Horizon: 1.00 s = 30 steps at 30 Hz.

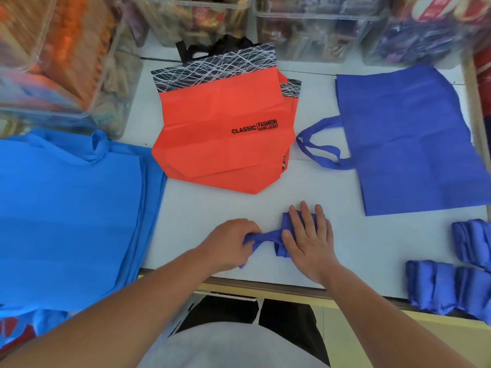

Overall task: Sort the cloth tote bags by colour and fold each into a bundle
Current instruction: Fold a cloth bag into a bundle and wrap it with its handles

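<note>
The folded dark-blue tote bag is pressed to the table under flat fingers of the right hand; just beside them, its strap is gripped by curled fingers of the left hand.

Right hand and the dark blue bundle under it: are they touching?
Touching. The head view shows the right hand lying flat on the bundle, fingers straight.

Most of the folded blue bag under the right hand; blurred bins, contents perhaps packets.
</note>
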Available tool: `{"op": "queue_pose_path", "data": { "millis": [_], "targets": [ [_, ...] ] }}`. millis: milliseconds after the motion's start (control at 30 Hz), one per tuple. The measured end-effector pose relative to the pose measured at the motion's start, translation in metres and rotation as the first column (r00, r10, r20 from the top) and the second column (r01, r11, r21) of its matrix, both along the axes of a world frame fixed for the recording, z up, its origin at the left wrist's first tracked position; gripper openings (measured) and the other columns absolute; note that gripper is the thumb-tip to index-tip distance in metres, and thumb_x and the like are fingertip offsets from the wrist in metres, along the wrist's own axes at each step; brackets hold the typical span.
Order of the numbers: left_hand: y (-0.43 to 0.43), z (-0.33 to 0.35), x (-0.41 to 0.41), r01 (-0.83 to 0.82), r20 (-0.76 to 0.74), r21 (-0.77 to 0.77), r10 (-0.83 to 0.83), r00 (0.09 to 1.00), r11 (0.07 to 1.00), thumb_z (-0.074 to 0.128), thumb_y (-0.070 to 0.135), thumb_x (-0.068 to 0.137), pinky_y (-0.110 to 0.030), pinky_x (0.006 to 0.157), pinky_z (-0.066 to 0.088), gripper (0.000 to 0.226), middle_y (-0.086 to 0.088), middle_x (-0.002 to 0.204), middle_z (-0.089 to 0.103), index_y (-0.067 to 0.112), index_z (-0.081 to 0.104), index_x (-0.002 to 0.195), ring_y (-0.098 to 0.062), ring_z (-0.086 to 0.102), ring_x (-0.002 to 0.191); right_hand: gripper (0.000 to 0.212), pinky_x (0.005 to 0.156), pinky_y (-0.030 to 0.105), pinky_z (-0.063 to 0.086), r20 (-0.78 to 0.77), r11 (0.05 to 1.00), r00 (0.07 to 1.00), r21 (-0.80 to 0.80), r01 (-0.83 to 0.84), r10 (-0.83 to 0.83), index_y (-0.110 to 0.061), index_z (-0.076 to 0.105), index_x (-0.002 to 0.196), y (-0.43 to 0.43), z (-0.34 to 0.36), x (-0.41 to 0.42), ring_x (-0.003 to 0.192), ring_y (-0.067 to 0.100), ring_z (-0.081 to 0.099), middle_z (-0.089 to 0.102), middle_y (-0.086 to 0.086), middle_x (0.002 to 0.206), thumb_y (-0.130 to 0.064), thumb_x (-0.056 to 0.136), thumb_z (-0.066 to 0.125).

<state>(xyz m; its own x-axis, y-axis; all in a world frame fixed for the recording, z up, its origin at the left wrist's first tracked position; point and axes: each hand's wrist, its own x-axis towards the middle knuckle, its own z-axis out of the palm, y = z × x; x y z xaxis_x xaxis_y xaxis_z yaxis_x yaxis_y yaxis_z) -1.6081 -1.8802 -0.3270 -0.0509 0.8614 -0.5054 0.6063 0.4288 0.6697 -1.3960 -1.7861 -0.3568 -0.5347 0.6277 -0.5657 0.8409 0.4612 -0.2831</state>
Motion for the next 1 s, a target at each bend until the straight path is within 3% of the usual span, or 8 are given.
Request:
{"op": "queue_pose_path", "data": {
  "millis": [100,167,367,433,567,700,867,1000],
  "targets": [
    [-0.007,0.013,-0.028,-0.298,0.204,-0.058,0.303,0.931,0.953,0.065,-0.002,0.083,-0.020,0.069,0.050,0.024,0.007,0.080,0.070,0.019,0.074,0.090,0.000,0.062,0.073,0.067,0.123,0.045,-0.017,0.028,1.000,1.000,0.005,-0.008,0.008,-0.045,-0.039,0.140,0.000,0.003,-0.003,0.142,0.018,-0.045,-0.047,-0.019,0.148,-0.073,0.087,-0.009],
    [-0.011,0.021,-0.045,-0.433,0.313,-0.162,0.462,0.830,0.887,0.071,-0.002,0.085,-0.023,0.081,0.053,0.024,0.004,0.089,0.075,0.018,0.075,0.096,-0.003,0.066,0.082,0.067,0.123,0.045,-0.017,0.046,1.000,0.999,-0.001,-0.008,0.008,-0.045,-0.039,0.140,-0.001,0.004,-0.004,0.142,0.018,-0.046,-0.044,-0.017,0.153,-0.072,0.088,-0.006],
    [0.000,0.036,-0.027,-0.624,0.585,-0.256,0.632,0.508,0.739,0.062,-0.007,0.093,-0.036,0.091,0.054,0.026,-0.007,0.088,0.072,0.010,0.067,0.112,-0.021,0.069,0.085,0.079,0.123,0.046,-0.016,0.059,0.999,0.998,-0.021,0.037,-0.036,-0.040,-0.024,0.154,0.000,0.004,-0.008,0.139,0.015,-0.048,-0.034,-0.012,0.162,-0.077,0.086,-0.010],
    [0.003,0.035,-0.021,-0.659,0.536,-0.211,0.649,0.539,0.722,0.061,-0.002,0.096,-0.040,0.087,0.060,0.021,-0.009,0.087,0.069,0.010,0.066,0.112,-0.024,0.069,0.072,0.089,0.123,0.046,-0.015,0.042,0.999,0.998,-0.020,0.049,-0.048,-0.040,-0.020,0.156,0.000,0.005,-0.008,0.143,0.017,-0.044,-0.032,-0.013,0.162,-0.084,0.079,-0.013],
    [-0.001,0.019,-0.016,-0.594,0.302,-0.202,0.627,0.718,0.778,0.066,0.020,0.097,-0.032,0.067,0.059,0.014,-0.008,0.090,0.065,0.015,0.066,0.110,-0.018,0.063,0.058,0.097,0.123,0.045,-0.015,0.011,0.999,0.999,0.013,0.044,-0.044,-0.039,-0.011,0.159,-0.002,0.006,-0.007,0.147,0.016,-0.037,-0.025,-0.014,0.165,-0.092,0.078,0.001],
    [-0.004,0.008,-0.009,-0.452,0.175,-0.315,0.520,0.836,0.834,0.070,0.045,0.091,-0.027,0.058,0.044,0.043,-0.002,0.067,0.056,0.003,0.070,0.089,-0.015,0.051,0.059,0.084,0.125,0.049,-0.006,-0.012,0.991,0.994,0.076,0.108,-0.107,-0.039,0.008,0.159,-0.006,0.004,-0.014,0.151,0.018,-0.025,-0.008,-0.010,0.168,-0.082,0.087,0.014],
    [-0.010,-0.001,-0.008,-0.530,0.183,-0.370,0.619,0.764,0.763,0.072,0.045,0.090,-0.026,0.060,0.047,0.044,-0.003,0.064,0.055,0.004,0.065,0.077,-0.015,0.050,0.057,0.066,0.122,0.058,-0.004,0.078,0.972,0.986,0.196,0.129,-0.147,-0.039,0.012,0.156,-0.015,-0.004,-0.025,0.151,0.025,-0.024,-0.007,-0.005,0.167,-0.070,0.098,0.015],
    [-0.004,-0.013,0.002,-0.630,-0.038,-0.203,0.637,0.770,0.750,0.075,0.037,0.087,-0.027,0.063,0.047,0.031,0.004,0.070,0.062,0.017,0.060,0.071,-0.015,0.058,0.067,0.063,0.121,0.061,-0.001,0.065,0.958,0.985,0.248,0.142,-0.162,-0.035,0.018,0.157,-0.020,-0.008,-0.031,0.152,0.031,-0.020,-0.001,0.001,0.168,-0.064,0.101,0.022]
  ]
}}
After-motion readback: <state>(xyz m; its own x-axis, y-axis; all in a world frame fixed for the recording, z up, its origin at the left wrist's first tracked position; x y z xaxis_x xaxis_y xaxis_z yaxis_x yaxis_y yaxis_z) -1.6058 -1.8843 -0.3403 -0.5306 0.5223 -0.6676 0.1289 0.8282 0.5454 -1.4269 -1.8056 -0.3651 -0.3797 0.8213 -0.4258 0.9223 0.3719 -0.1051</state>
